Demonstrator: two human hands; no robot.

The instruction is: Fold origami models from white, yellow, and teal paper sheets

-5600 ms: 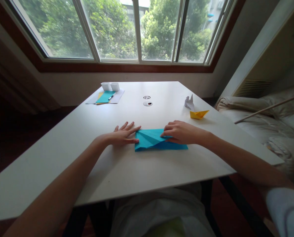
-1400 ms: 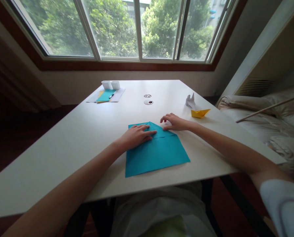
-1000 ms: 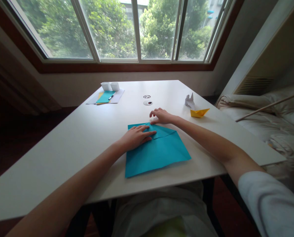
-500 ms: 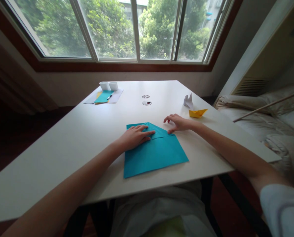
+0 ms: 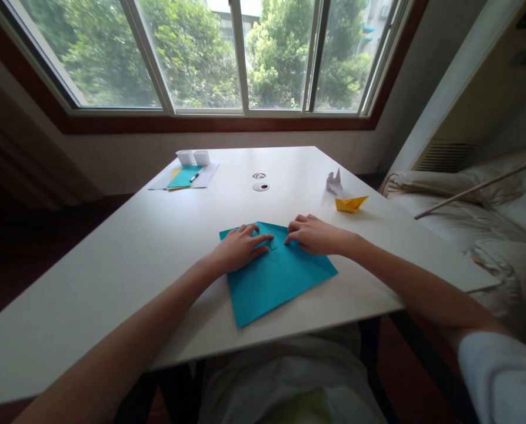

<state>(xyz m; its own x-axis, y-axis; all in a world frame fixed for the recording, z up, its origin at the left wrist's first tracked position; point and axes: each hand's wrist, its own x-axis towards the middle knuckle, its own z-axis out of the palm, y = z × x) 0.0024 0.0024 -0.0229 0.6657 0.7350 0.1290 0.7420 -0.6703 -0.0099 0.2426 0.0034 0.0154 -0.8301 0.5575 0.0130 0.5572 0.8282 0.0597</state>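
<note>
A folded sheet of blue paper (image 5: 276, 282) lies aslant on the white table, its far edge folded down to a low point. My left hand (image 5: 240, 246) rests on its left part, fingers spread and pressing it down. Across from it, my right hand (image 5: 312, 234) has its fingers bent in on the folded flap at the right, closed on the paper there. The fingertips hide part of the crease and the small flap between the two hands.
Right of my right hand are a yellow paper boat (image 5: 351, 204) and a white folded paper figure (image 5: 333, 181). Two white containers (image 5: 193, 157), coloured sheets (image 5: 184, 177) and a pen (image 5: 196, 175) are at the far left. A round table insert (image 5: 260, 186) sits mid-table.
My right hand has moved left onto the flap, and its fingers have curled in. The blue paper has turned a little, its near corner swinging right. My left hand stays on the sheet.
</note>
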